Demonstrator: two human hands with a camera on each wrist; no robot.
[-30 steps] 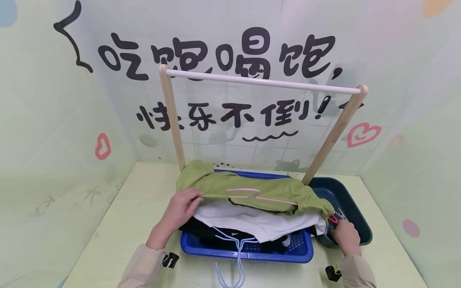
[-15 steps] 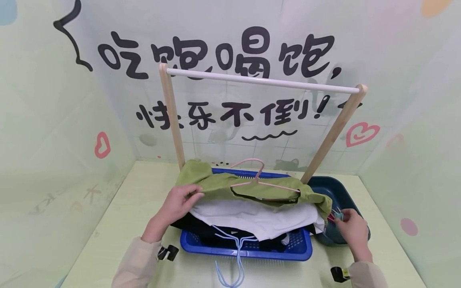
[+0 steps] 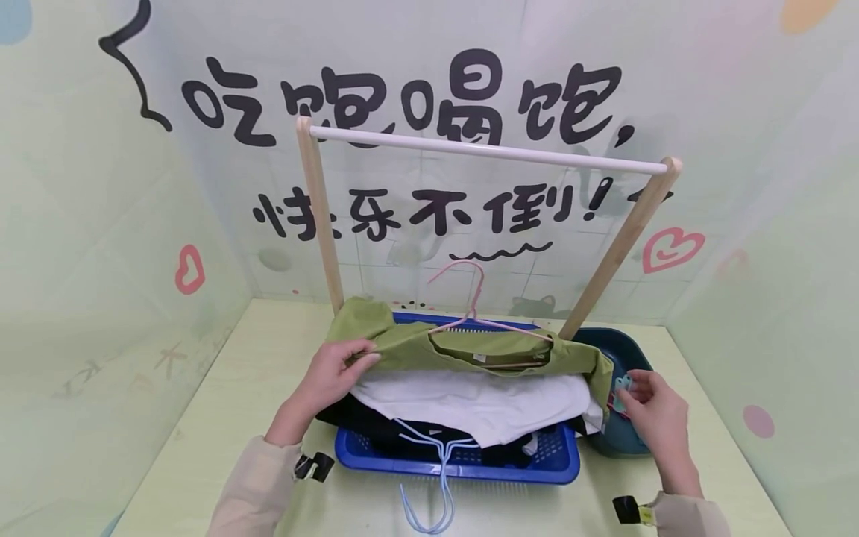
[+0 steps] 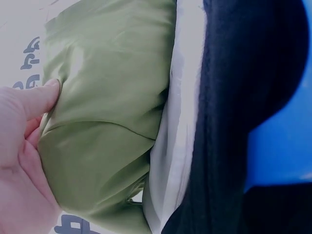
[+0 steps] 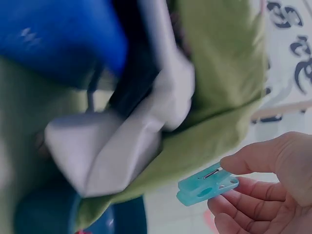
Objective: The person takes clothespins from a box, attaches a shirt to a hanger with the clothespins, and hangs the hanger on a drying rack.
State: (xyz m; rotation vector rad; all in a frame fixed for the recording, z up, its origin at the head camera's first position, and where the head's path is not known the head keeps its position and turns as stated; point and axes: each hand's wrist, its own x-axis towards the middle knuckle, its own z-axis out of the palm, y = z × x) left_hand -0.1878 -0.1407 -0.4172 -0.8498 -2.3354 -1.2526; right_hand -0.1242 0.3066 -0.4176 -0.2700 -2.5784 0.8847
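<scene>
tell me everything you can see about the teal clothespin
The clothespin is a teal, slightly see-through piece that looks like plastic, with a thin metal spring and openings in its body. The right hand pinches it near one end, thumb on one side and fingers on the other. Its free end points toward the green shirt, though whether they touch is unclear. In the head view it shows against the dark green tub.
</scene>
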